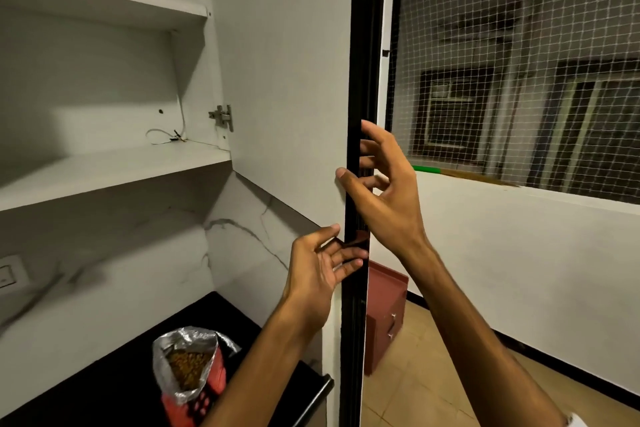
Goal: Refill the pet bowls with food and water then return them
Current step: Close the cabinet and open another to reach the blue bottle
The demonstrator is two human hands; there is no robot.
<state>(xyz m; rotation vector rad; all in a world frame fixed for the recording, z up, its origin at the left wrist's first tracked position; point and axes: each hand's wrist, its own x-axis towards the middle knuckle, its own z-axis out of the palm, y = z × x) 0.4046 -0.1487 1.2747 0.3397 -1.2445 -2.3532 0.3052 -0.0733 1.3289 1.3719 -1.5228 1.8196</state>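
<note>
Right fingers [372,146]: loosely spread and slightly bent at the black edge of the open cupboard door [287,80]; the thumb tip lies on the door's white inner face, the other fingers reach round the far side of the edge, and I cannot tell how firmly they hold it.
Left fingers [346,258]: straight and a little apart, tips touching the same black edge lower down, thumb raised towards the white face.
Right hand [384,191]: above the left hand [318,274], both forearms reaching up from the bottom of the view.
Food bag [188,367]: stands open on the black bench [104,385] at lower left, below the left forearm; silver lining, red outside, brown kibble showing inside.
Pet bowls: none in view.
Cupboard shelves [114,170]: white, left of the door; a thin white wire [162,135] lies on the middle one, near a metal hinge [221,116].
Wall behind bench: white marble pattern with grey veins, a wall socket [8,276] at far left.
Right of door: a red-brown box [384,315] on the tiled floor, a white low wall, and white netting [519,62] over the opening above it.
</note>
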